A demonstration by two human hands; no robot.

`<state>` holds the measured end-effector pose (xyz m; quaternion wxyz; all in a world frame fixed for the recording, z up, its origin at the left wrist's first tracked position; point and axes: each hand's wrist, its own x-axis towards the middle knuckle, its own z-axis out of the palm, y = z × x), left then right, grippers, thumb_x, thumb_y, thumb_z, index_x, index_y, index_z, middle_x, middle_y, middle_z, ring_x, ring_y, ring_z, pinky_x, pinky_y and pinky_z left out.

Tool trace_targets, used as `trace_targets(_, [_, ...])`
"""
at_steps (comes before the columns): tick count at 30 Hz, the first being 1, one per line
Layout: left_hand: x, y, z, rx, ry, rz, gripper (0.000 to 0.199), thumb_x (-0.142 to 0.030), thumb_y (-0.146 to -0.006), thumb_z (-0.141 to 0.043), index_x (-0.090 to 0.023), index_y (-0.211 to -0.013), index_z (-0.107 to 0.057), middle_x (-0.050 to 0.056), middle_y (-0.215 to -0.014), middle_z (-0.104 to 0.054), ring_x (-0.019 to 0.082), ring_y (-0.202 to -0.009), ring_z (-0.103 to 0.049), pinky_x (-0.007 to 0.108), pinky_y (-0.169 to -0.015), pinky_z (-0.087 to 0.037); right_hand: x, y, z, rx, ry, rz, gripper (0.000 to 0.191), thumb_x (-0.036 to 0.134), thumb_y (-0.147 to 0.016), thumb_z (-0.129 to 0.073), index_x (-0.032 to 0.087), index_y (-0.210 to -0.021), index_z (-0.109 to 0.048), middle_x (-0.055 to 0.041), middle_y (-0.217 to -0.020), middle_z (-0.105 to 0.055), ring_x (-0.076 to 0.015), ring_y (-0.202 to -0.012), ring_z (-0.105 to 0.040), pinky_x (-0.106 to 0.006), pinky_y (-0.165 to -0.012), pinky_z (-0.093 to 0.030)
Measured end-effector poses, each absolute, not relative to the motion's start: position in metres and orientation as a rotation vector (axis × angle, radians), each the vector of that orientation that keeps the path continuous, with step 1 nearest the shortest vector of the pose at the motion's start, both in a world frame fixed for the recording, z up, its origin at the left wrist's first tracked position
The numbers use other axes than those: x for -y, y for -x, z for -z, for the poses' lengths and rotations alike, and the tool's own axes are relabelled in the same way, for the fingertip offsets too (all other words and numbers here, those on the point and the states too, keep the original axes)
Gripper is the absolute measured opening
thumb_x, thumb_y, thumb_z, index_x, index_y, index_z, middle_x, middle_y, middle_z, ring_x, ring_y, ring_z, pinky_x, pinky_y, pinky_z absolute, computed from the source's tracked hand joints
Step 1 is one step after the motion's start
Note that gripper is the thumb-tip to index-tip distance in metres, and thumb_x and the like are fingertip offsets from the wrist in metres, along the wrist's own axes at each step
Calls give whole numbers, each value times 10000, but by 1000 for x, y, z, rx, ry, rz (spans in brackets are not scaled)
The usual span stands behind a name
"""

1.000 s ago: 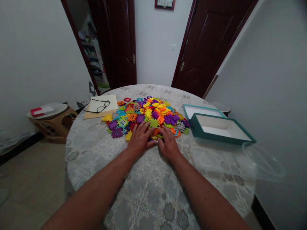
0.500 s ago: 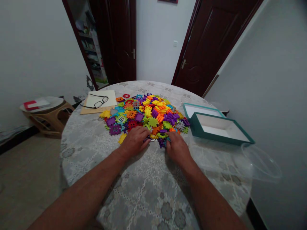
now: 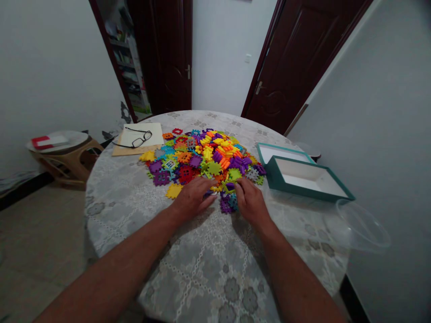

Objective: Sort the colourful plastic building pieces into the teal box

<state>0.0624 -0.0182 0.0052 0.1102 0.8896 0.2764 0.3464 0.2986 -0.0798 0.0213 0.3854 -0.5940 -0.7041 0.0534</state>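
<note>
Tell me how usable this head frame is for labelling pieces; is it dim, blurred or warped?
Head view: dim and soft, so the pile of pieces shows as colours with fuzzy edges; wide-angle warp bends the doors and walls outward; no glare; the hands cast only faint shadows on the table.

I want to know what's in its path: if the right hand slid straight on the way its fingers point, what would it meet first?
The right hand points up-left into the pile of plastic building tiles. It would first meet the green tile just past its fingertips, though depth is hard to judge.
</note>
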Motion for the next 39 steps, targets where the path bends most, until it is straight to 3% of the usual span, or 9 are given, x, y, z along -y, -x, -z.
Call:
trace_targets(4, [24,-65,-8,-826,-2355,-926,505,-356,-987,-692,-217,-1468,-625,105,-1209,-765,235,-1013,-724,380,-918,-588,89,-292,-32,2088,1355,-373,230,239,-1074,-518,213,-1146,-735,-71,-1088,-779,-219,-1013,-716,-340,-920,-528])
trace_targets(7, [24,-66,-9,-807,-2216,-740,371,-315,-975,-664,-221,-1330,-710,48,-1033,-786,186,-849,-704,312,-792,-556,92,-293,-35,2160,1369,-473,213,234,-1065,-549,221,-1128,-753,-50,-1059,-790,-210,-977,-729,-328,-882,-533])
trace_targets(10, [24,-66,-7,-790,-2181,-602,269,-278,-951,-636,-222,-1185,-755,27,-960,-777,172,-823,-684,280,-743,-514,91,-306,-30,2127,1505,-379,217,231,-1061,-548,230,-1126,-756,-61,-1065,-792,-223,-991,-735,-343,-893,-538])
trace_targets(15, [25,-66,-4,-795,-2149,-543,260,-259,-947,-596,-225,-1159,-744,17,-856,-732,158,-737,-640,266,-679,-472,91,-329,-6,2099,1780,-77,161,244,-920,-747,242,-1081,-748,-112,-1050,-781,-277,-955,-729,-368,-843,-546])
trace_targets(19, [28,-69,-5,-801,-2200,-565,216,-269,-922,-658,-242,-1113,-756,25,-887,-736,176,-776,-661,285,-698,-488,89,-327,7,2071,1828,-85,192,272,-878,-781,237,-1063,-745,-122,-1037,-775,-296,-952,-723,-391,-826,-550])
trace_targets(26, [35,-74,-2,-767,-2159,-510,306,-245,-890,-702,-253,-1192,-747,1,-832,-704,162,-720,-630,275,-648,-461,84,-328,-14,2004,1706,-380,158,162,-875,-699,246,-1005,-730,-57,-937,-764,-238,-860,-698,-339,-757,-521])
trace_targets(32, [34,-74,-1,-755,-1994,-542,596,-224,-888,-700,-263,-1473,-596,-7,-900,-699,156,-774,-644,262,-677,-476,92,-320,-36,1870,1515,-866,43,193,-918,-681,226,-918,-709,18,-772,-686,-151,-681,-615,-256,-621,-460])
trace_targets(36, [31,-69,-7,-666,-2087,-449,167,-266,-912,-712,-221,-1069,-752,-15,-827,-655,145,-751,-588,264,-684,-415,97,-315,-45,1854,1356,-1213,79,284,-949,-688,214,-973,-719,28,-766,-673,-138,-657,-625,-248,-611,-484])
trace_targets(39, [29,-63,-14,-604,-2130,-373,90,-293,-919,-726,-204,-915,-720,-17,-802,-621,145,-740,-542,272,-680,-374,96,-318,-50,1857,1329,-1322,198,362,-1033,-598,206,-991,-713,10,-776,-686,-149,-677,-650,-270,-658,-523])
